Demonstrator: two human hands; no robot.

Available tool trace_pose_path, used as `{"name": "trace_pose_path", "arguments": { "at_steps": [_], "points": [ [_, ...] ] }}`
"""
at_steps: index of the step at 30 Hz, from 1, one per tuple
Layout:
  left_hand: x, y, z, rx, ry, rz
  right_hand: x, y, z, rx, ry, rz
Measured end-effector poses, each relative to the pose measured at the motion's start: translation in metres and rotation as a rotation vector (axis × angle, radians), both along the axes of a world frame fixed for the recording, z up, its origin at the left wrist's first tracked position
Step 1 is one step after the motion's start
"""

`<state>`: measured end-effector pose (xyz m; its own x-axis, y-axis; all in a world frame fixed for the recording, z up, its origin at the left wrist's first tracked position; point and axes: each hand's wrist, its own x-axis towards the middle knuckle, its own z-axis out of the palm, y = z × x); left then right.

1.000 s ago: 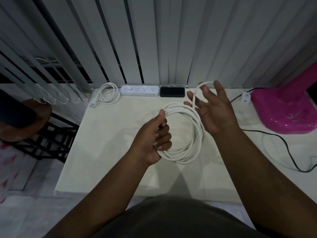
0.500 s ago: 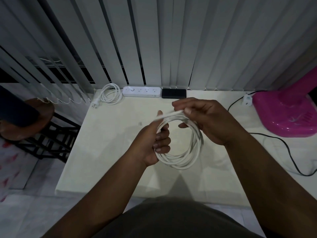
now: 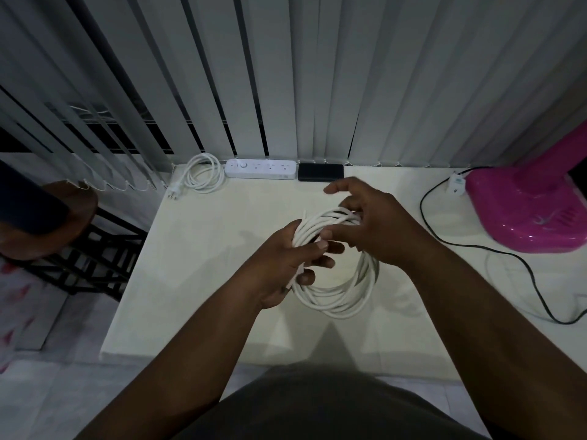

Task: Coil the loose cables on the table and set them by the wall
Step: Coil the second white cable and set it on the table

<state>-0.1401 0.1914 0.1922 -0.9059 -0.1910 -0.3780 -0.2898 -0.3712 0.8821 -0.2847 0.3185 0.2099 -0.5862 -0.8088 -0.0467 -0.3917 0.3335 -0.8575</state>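
Observation:
A white cable (image 3: 343, 296) hangs in a round coil of several loops over the middle of the cream table (image 3: 203, 268). My left hand (image 3: 286, 265) grips the coil's left side, fingers closed through the loops. My right hand (image 3: 371, 223) lies over the coil's top right, thumb and fingers pressing the loops, index finger stretched out. The cable's free end pokes up between the two hands. A second white cable (image 3: 203, 176), coiled, lies by the blinds at the back left, joined to a white power strip (image 3: 259, 168).
A black box (image 3: 320, 172) sits beside the power strip against the vertical blinds. A pink fan base (image 3: 524, 211) stands at the right, with a white adapter (image 3: 455, 185) and a loose black cord (image 3: 476, 246) trailing across the table. A wooden stool (image 3: 57, 227) stands left of the table.
My right hand brought the cable's last length down from the raised loop onto the coil. The coil sits slightly lower and to the right, and my left hand has kept its hold.

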Motion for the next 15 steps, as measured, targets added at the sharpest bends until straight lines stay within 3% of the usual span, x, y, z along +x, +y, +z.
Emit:
{"name": "trace_pose_path", "arguments": {
  "at_steps": [3,15],
  "points": [
    [0.0,0.004,-0.003,-0.011,0.02,-0.012,0.003,-0.004,-0.002,0.038,0.204,0.049],
    [-0.008,0.0,-0.008,0.144,-0.05,0.154,0.022,-0.016,-0.013,0.183,0.696,-0.06]
  ]
}}
